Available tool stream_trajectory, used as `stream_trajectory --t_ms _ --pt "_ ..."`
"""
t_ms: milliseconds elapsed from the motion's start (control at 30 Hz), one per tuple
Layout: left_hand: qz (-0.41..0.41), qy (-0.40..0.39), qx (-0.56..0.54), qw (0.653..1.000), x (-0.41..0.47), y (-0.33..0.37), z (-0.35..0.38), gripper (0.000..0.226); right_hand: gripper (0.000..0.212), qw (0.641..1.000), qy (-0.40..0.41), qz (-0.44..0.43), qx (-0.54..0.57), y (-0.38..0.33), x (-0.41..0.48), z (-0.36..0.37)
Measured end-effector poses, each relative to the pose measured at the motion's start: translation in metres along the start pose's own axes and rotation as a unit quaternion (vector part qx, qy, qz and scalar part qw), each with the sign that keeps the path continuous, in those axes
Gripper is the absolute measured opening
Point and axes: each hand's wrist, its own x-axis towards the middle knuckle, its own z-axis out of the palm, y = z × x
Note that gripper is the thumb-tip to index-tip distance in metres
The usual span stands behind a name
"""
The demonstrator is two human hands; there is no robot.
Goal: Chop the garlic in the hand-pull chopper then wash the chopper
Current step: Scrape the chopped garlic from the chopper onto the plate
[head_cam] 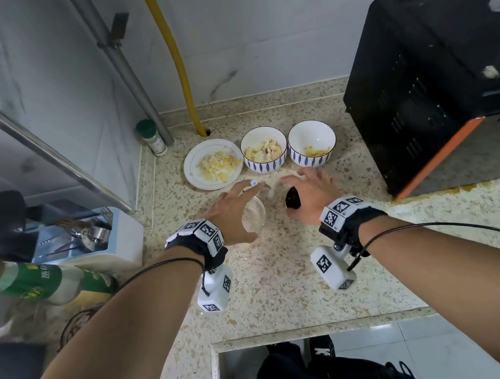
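Note:
The clear chopper bowl (253, 216) stands on the speckled counter (280, 280). My left hand (233, 213) arches around it, fingers stretched over its far rim and thumb at its near side, without a firm grip. The black chopper lid (293, 199) lies just to the right of the bowl. My right hand (313, 195) hovers over the lid with fingers spread, its palm touching the lid's right side. Chopped garlic (217, 165) is piled on a white plate (196, 177) behind the bowl. Whether anything is inside the bowl cannot be made out.
Two blue-patterned bowls stand behind my hands: one with garlic cloves (264, 149), one with scraps (312, 143). A black and orange oven (421, 96) fills the right. At left are a spice jar (153, 138), a utensil holder (89, 236) and a green bottle (47, 279).

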Motion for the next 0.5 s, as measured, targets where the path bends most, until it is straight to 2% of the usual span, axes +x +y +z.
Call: stream_trajectory --t_ms 100,267,500 --pt "-0.027 0.027 -0.003 0.999 -0.001 -0.002 0.005 0.109 0.075 0.998 -0.063 0.01 -0.006 0.004 -0.004 0.012" --pt "-0.059 0.039 -0.018 0.997 -0.006 -0.002 0.01 0.102 0.066 0.998 -0.021 -0.05 -0.044 0.004 -0.006 0.016" --pt "-0.105 0.087 -0.02 0.99 -0.042 0.009 -0.001 0.102 0.077 0.985 0.018 -0.17 -0.026 -0.017 -0.013 -0.001"
